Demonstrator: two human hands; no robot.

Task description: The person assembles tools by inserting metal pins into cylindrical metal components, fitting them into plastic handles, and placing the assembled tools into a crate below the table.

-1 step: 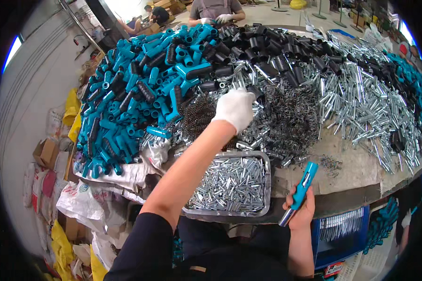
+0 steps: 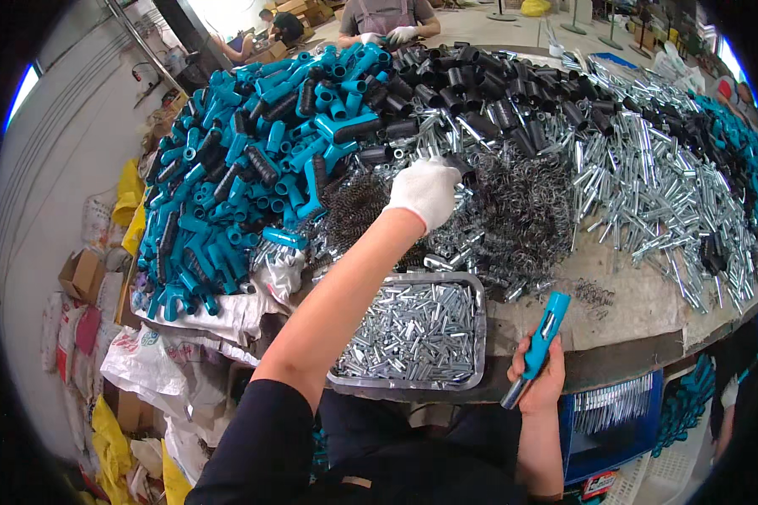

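Note:
My left hand [image 2: 424,194], in a white glove, reaches over the heap in the middle of the table. Its fingers are curled among small metal parts [image 2: 408,154], beside a black sleeve [image 2: 461,168]; whatever they pinch is hidden. My right hand [image 2: 541,383] is bare and wraps round a teal tool handle [image 2: 547,332]. That handle is tilted, with a slot in its side and a shiny metal tube [image 2: 515,392] at its lower end. Dark coil springs [image 2: 354,206] lie left of my gloved hand, and tangled wire springs [image 2: 526,210] lie to its right.
A clear tray [image 2: 480,337] of short metal pins stands at the near table edge. Teal handles [image 2: 219,185] heap up on the left, black sleeves [image 2: 514,84] at the back, metal rods [image 2: 648,185] on the right. Another person [image 2: 387,21] works across the table. A blue bin [image 2: 611,421] sits below right.
My left hand has shifted very slightly away from me over the metal parts. My right hand and the teal handle have stayed almost still.

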